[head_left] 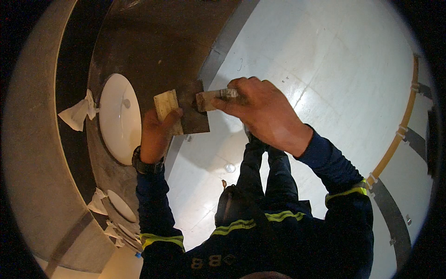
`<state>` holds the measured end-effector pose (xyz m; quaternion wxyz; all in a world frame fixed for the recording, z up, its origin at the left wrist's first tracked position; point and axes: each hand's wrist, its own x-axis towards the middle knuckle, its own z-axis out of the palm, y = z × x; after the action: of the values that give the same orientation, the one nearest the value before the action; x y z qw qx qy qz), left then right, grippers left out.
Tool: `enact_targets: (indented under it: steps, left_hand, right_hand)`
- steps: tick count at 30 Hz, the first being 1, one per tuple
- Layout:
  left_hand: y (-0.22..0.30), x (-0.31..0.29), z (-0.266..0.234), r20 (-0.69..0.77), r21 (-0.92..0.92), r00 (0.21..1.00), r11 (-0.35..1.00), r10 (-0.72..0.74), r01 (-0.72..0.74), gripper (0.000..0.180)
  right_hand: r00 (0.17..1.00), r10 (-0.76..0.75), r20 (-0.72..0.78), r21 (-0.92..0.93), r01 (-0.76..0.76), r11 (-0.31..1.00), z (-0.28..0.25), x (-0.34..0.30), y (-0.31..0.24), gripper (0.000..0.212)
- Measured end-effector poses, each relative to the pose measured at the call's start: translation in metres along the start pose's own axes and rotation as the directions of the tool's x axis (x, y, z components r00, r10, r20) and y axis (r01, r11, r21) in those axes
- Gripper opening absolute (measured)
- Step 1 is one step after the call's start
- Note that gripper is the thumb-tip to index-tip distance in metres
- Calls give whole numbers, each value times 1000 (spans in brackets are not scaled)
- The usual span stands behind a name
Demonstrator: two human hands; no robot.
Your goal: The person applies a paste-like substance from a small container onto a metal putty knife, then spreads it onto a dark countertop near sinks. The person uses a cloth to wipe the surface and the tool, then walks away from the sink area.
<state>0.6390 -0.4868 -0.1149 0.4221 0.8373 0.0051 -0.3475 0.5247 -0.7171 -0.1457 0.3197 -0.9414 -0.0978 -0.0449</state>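
Note:
My left hand point(158, 135) is closed round the pale wooden grip of a wide filling knife point(197, 118), with the thumb on top. Its flat dark blade points right, over the front edge of the dark counter. My right hand point(262, 109) pinches a smaller scraper point(208, 100) by its pale, stained body, thumb below and fingers above. The scraper's dark end lies at the wide knife's blade and seems to touch it. Whether any filler is on the blades I cannot make out.
Left of my hands, a white oval basin point(121, 144) is set in the dark brown counter point(158, 42); a second basin point(121, 207) lies nearer. White wrapping point(80, 112) covers a fitting beside the first. Pale floor tiles point(344, 93) stretch right, toward a yellow rail point(398, 135).

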Motion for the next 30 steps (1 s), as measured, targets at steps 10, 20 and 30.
enact_targets:
  steps: [10,20,30]
  left_hand:
    - [-74,36,-20,-230,-627,972,757,44,-183,40]
    - [-97,69,-27,-239,-650,968,753,-75,-102,34]
    - [-92,69,-22,-186,-622,980,781,-74,-59,29]
  right_hand:
    - [843,536,50,766,-376,521,115,-21,63,37]
    - [626,778,-56,975,-135,179,207,44,81,46]
    - [551,821,-151,964,-102,246,223,67,68,42]
